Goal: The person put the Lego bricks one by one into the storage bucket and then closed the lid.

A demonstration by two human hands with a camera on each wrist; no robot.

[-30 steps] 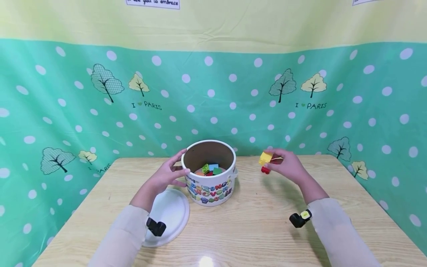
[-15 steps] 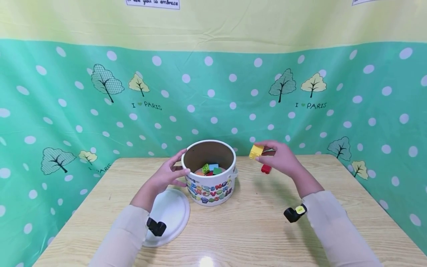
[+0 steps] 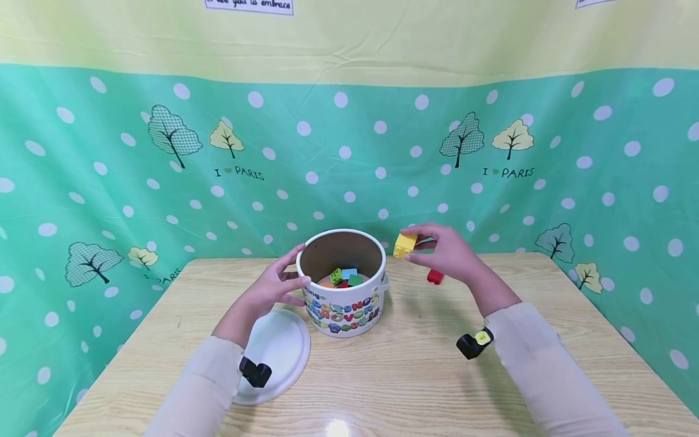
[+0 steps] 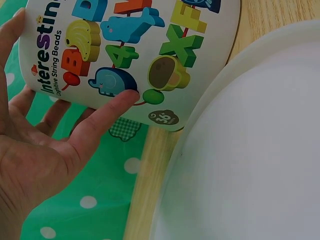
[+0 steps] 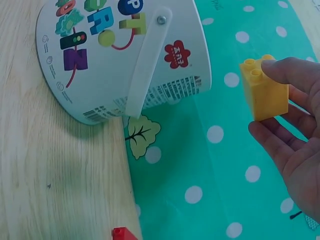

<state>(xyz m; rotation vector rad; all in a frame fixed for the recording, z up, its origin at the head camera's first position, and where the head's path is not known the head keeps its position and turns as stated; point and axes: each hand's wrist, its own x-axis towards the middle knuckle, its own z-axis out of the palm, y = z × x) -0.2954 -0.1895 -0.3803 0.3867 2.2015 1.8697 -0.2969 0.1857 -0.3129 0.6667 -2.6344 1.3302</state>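
My right hand pinches a yellow building block between thumb and fingers, raised above the table to the right of the white bucket. In the right wrist view the block shows its round studs. My left hand lies against the bucket's left side near the rim, fingers spread and mostly straight. Its thumb touches the printed wall in the left wrist view. Inside the bucket are several blocks, among them a lime green one and a light blue one.
A red block sits on the wooden table below my right hand. The round white lid lies in front of the bucket, under my left forearm. A green dotted cloth hangs behind the table.
My right hand has carried the yellow block left and slightly up, towards the bucket, away from the red block, which now shows more fully. My left hand has stayed on the bucket.
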